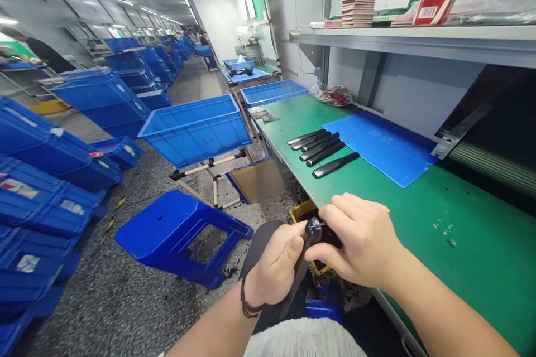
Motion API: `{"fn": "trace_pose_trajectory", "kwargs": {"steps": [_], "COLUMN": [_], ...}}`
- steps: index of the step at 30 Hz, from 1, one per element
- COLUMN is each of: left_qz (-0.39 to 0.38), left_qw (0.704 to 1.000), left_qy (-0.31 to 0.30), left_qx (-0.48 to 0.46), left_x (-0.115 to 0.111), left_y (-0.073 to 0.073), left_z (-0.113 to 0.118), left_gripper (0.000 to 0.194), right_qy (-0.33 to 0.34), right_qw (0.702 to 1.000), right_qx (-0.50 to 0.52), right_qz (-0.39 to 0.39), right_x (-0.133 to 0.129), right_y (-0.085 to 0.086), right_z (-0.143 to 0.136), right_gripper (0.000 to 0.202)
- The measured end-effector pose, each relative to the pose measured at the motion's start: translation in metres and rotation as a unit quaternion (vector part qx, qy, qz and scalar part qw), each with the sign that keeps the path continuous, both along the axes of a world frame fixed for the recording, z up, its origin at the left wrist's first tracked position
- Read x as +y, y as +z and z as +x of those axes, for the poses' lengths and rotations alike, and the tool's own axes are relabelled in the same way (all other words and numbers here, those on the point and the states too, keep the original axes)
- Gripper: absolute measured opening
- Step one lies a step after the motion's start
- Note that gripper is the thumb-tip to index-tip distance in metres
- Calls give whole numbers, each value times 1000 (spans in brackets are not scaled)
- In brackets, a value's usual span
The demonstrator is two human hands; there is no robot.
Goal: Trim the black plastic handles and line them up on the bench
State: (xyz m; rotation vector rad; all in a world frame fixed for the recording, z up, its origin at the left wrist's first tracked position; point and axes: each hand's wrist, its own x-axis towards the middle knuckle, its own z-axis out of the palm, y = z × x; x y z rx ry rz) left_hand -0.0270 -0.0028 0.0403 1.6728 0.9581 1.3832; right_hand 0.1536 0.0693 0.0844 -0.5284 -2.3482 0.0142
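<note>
My left hand (278, 262) is closed around a long black plastic handle (310, 234), its rounded end pointing up and away from me over my lap. My right hand (360, 237) is closed on a slim tool, mostly hidden in the fist. Its thin dark tip (320, 225) meets the rounded end of the handle, and a bit of yellow (387, 210) shows behind the knuckles. Several similar black handles (322, 146) lie side by side on the green tabletop (402, 201), beyond both hands.
A blue sheet (381, 145) lies on the bench beneath a shelf (402, 39). Under the bench edge is a yellow crate (298, 212). To the left stand a blue stool (163, 228), a blue bin (201, 128) on a pipe rack, and stacked blue crates (42, 178).
</note>
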Motion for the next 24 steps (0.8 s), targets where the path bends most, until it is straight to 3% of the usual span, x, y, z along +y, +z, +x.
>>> {"fn": "trace_pose_trajectory", "kwargs": {"steps": [9, 13, 19, 24], "left_qz": [-58, -77, -93, -116], "left_qw": [992, 984, 966, 949], "left_qy": [-4, 20, 99, 103], "left_qx": [-109, -160, -219, -274], "left_x": [1, 3, 8, 16], "left_y": [-8, -1, 13, 16], "left_z": [13, 20, 26, 20], "left_gripper": [45, 45, 54, 58], "right_qy": [-16, -60, -43, -15], "right_qw": [995, 989, 993, 996], "right_qx": [-1, 19, 2, -11], "right_qz": [94, 131, 114, 87], "right_x": [0, -2, -6, -10], "right_y": [5, 0, -11, -21], "right_z": [4, -1, -9, -16], "right_gripper": [56, 57, 57, 58]}}
